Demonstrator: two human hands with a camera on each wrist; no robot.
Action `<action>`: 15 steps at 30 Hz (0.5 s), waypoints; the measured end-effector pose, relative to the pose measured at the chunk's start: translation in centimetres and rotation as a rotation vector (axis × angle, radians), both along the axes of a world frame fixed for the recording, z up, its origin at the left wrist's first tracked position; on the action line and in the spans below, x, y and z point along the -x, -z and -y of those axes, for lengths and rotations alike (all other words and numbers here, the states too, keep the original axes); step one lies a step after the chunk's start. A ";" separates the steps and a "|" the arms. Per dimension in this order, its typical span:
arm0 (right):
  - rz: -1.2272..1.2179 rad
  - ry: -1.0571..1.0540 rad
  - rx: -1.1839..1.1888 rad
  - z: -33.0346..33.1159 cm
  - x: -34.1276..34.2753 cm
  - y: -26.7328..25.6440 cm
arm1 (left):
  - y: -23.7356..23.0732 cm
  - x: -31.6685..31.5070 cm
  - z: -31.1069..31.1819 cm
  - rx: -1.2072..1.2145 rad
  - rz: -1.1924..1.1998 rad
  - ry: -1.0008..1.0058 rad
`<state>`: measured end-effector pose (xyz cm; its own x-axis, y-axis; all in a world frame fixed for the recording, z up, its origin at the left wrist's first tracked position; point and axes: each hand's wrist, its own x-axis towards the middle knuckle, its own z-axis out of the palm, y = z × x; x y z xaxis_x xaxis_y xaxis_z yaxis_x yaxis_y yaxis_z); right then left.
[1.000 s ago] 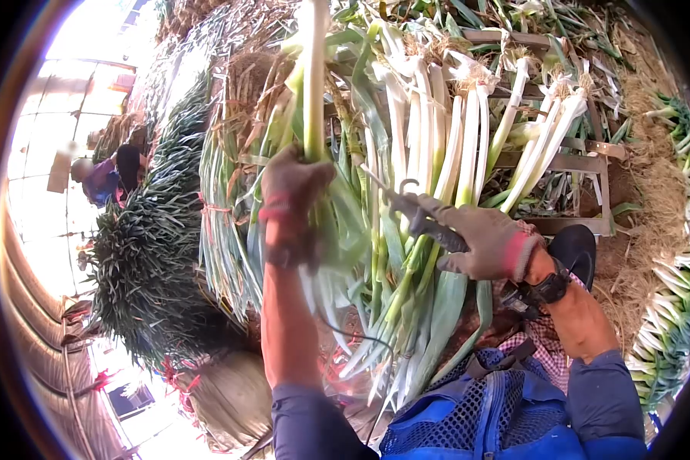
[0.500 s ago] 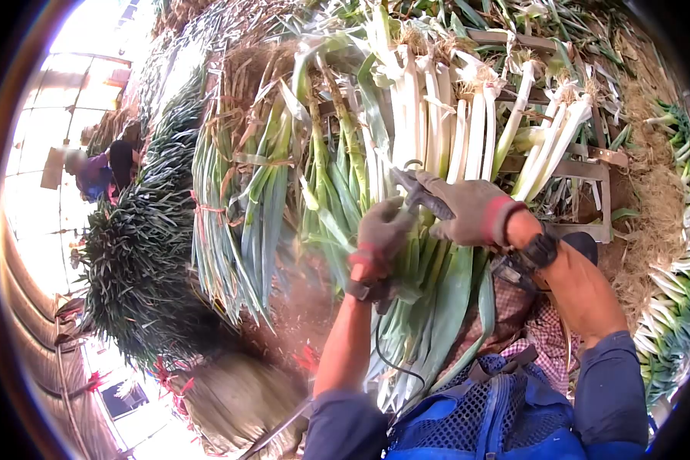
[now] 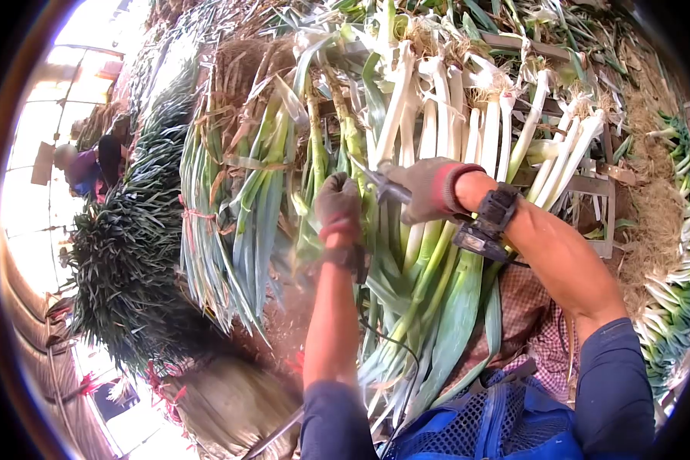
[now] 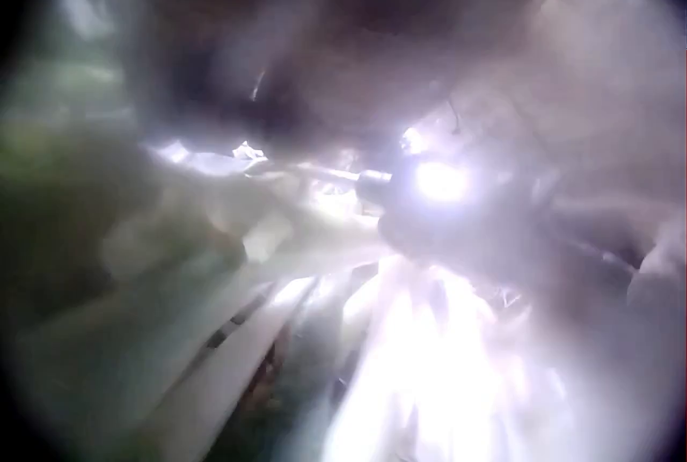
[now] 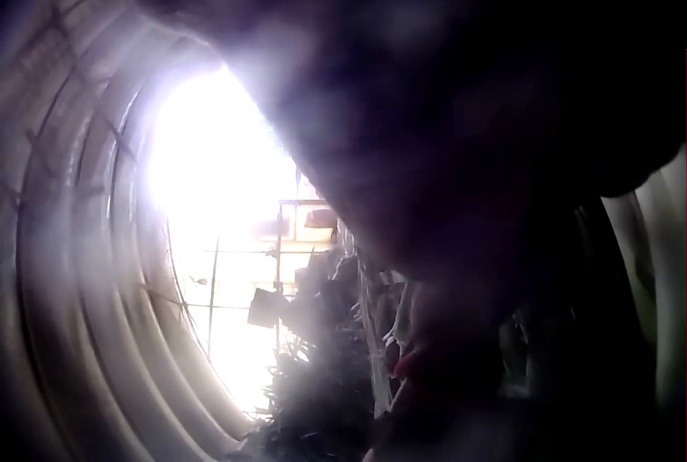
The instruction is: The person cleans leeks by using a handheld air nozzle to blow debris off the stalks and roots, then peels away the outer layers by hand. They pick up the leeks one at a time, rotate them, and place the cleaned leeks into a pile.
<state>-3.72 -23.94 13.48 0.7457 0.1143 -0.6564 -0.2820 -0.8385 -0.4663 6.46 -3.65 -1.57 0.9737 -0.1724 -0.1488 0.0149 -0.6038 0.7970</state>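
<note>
My left hand, in a dark work glove with a pink cuff, has its fingers curled on the green part of a leek at the left of the pile; the grip is partly hidden. A white leek slants from its roots down toward that hand. Just to the right, my gloved right hand grips a dark air blow gun, its thin nozzle pointing toward the left hand. Peeled white leeks lie below and beyond it, roots away from me. The left wrist view is glaring; a dark glove fills much of the right one.
Tied leek bundles lie at the left, beside a tall heap of dark green leaves. A metal frame stands at the right, past which more leeks lie in a row. Another person is at far left.
My left hand lowers from a raised leek, passes close to the right hand, then shifts left. The right hand moves left with the air blow gun, and one white leek tilts leftward.
</note>
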 end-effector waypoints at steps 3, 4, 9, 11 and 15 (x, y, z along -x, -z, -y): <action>0.078 0.041 0.041 0.3 -1.5 1.3 | -0.6 -0.4 1.7 -0.266 0.061 0.075; 0.090 0.061 0.025 0.6 -1.6 1.3 | -0.7 -0.6 2.2 -0.402 0.095 0.115; 0.030 0.029 0.014 0.2 -0.1 1.9 | 0.4 -2.3 2.8 -0.504 0.163 0.213; 0.043 0.050 0.008 0.1 -0.3 1.7 | -0.2 -2.7 3.3 -0.483 0.010 0.206; 0.112 0.148 0.053 0.5 -2.5 2.3 | 0.7 -3.6 3.5 -0.484 -0.103 0.185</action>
<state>-1.27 -24.42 11.20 0.8206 -0.0351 -0.5704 -0.3530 -0.8160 -0.4576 10.06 -7.17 -2.31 0.9098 -0.2278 -0.3471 -0.0633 -0.9024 0.4263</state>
